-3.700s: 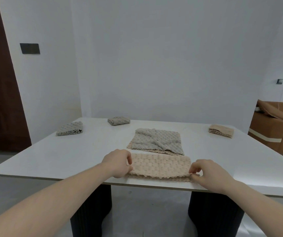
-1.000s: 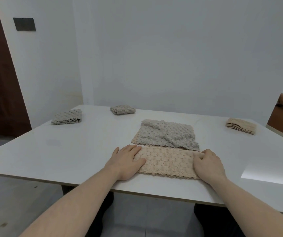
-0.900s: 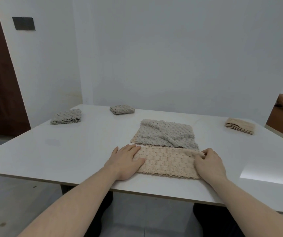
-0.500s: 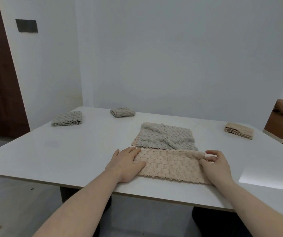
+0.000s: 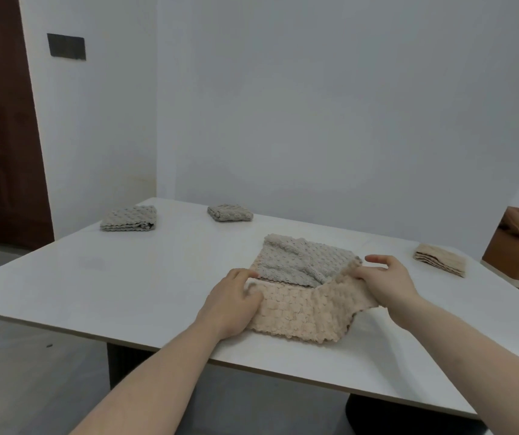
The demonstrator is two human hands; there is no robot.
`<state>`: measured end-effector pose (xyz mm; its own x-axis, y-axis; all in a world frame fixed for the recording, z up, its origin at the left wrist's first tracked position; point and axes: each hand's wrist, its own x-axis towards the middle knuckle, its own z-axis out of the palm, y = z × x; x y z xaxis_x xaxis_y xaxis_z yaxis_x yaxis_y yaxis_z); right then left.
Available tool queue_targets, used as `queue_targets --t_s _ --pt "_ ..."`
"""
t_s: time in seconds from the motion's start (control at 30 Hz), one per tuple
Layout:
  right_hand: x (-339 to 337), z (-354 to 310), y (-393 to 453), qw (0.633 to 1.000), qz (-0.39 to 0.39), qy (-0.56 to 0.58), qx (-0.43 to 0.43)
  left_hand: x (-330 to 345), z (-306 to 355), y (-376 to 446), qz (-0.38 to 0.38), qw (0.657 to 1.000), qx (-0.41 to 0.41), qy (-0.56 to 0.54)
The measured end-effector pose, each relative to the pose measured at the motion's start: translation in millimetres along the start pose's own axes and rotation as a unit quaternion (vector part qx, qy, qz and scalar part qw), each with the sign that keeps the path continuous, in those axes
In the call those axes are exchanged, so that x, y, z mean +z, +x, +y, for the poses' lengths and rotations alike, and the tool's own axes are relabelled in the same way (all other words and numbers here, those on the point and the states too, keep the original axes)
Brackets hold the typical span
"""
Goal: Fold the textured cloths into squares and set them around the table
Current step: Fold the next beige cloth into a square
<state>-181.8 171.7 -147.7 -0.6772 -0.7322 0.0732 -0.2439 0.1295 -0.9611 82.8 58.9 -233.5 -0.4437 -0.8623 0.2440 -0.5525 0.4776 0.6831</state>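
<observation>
A: Where is the beige cloth [image 5: 302, 312]?
B: Near the front edge of the white table [image 5: 126, 277], just before an unfolded grey cloth [image 5: 299, 265]. The left hand [image 5: 233, 301] presses its left end flat, fingers spread.
A: And the right hand [image 5: 383, 282]?
B: It pinches the right end, raised off the tabletop.
A: Others?
B: Two folded grey cloths [image 5: 129, 218] [image 5: 229, 212] far left, a folded beige one [image 5: 440, 263] right.

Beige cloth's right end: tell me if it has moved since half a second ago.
Yes. The right hand has lifted the beige cloth's right end off the table, up and back toward the grey cloth behind it.
</observation>
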Motion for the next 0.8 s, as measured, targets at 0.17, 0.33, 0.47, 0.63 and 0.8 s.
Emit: queue_targets --t_s 0.17,0.33,0.47,0.63,0.8 --pt "31.3 -22.8 -16.6 0.998 -0.035 0.045 -0.017 -2.5 -3.6 1.6 0.046 0.994 -0.014 -0.101" --pt "68.7 -28.0 -35.2 0.992 -0.105 0.071 -0.016 -2.9 -3.3 5.0 0.061 0.989 -0.020 -0.130" --pt "88.3 -22.3 -49.5 0.980 -0.182 0.085 -0.008 -8.4 0.8 4.3 0.045 0.980 -0.032 -0.189" --pt "82.3 -5.3 -54.7 0.981 -0.154 0.016 -0.116 -10.0 -2.7 4.6 0.019 0.973 -0.044 -0.226" --pt "57.6 44.9 -50.8 0.970 -0.065 -0.102 -0.212 -5.4 -6.0 5.6 0.028 0.982 -0.032 -0.184"
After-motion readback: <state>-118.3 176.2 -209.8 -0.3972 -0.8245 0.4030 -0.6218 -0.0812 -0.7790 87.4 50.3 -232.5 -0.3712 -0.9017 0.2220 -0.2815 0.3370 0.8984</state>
